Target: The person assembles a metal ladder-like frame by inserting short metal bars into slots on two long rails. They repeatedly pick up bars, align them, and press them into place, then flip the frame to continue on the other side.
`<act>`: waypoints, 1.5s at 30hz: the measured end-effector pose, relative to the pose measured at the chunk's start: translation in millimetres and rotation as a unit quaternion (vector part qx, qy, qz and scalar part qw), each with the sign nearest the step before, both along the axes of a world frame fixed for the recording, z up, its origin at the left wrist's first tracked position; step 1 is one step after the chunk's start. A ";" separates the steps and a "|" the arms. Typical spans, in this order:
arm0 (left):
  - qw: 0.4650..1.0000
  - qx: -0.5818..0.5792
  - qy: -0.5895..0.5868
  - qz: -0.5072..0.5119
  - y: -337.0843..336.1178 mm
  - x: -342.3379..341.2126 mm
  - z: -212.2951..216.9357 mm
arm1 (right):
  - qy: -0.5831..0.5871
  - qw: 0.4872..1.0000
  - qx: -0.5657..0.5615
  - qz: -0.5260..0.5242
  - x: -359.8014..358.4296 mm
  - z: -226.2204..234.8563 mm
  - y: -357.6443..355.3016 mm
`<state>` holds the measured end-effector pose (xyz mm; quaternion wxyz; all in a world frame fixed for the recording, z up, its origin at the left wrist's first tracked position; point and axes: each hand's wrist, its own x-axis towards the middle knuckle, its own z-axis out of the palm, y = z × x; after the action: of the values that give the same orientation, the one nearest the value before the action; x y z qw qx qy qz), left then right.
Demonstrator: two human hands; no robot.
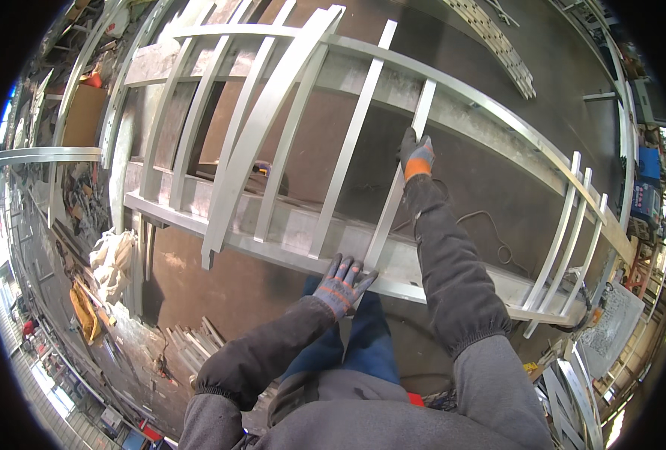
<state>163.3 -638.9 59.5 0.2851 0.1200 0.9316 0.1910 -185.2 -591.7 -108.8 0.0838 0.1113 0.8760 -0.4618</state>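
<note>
A silvery metal bar [391, 206] lies crosswise over two long rails. My right hand [416, 154], in a grey and orange glove, is closed around this bar above its middle. At the bar's near end my left hand [340, 285], gloved the same way, rests with fingers spread against the near rail [400, 287]; it appears to grip nothing. The bar's far end reaches the far rail [453, 84]. Just left of it another crossbar [354, 139] spans both rails. A wider metal bar [261, 127] lies slantwise across the frame farther left.
Several more crossbars [190, 127] span the left part, and a few thin bars [558, 232] lean across the right end. Beyond the frame lies a bundle of pale strips [494, 45] on the floor. Metal offcuts [198, 345] and a whitish cloth [113, 262] sit at lower left.
</note>
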 end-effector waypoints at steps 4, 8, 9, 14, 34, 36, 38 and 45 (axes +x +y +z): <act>1.000 0.004 0.004 0.007 4.3 5.1 -0.5 | -0.023 0.999 0.032 -0.005 1.1 11.3 -0.8; 1.000 -0.002 0.000 0.014 7.9 7.4 -2.2 | -0.104 0.994 -0.013 -0.015 7.8 35.5 -1.3; 1.000 0.007 -0.005 0.019 8.2 7.9 -2.6 | -0.066 0.998 0.009 -0.004 8.8 40.0 -2.4; 1.000 -0.025 0.000 -0.005 9.2 6.5 -2.4 | -0.031 0.997 -0.062 0.017 12.6 46.7 -0.2; 0.992 -0.001 0.107 0.063 19.0 16.5 -22.4 | -0.022 0.979 0.177 0.095 -68.9 34.0 -6.5; 0.991 -0.003 0.120 0.064 20.7 16.6 -29.5 | -0.023 0.953 0.249 0.170 -65.6 48.4 8.9; 0.991 -0.014 0.114 0.065 19.7 14.5 -36.3 | -0.061 0.981 0.126 0.131 -46.7 65.0 32.7; 0.995 -0.028 0.059 0.074 22.2 4.2 -32.9 | -0.048 0.998 -0.011 0.048 112.2 146.9 121.1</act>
<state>167.5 -616.7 26.5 0.2184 0.0540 0.9579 0.1782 -72.9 -470.5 38.1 0.1488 0.0899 0.8702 -0.4610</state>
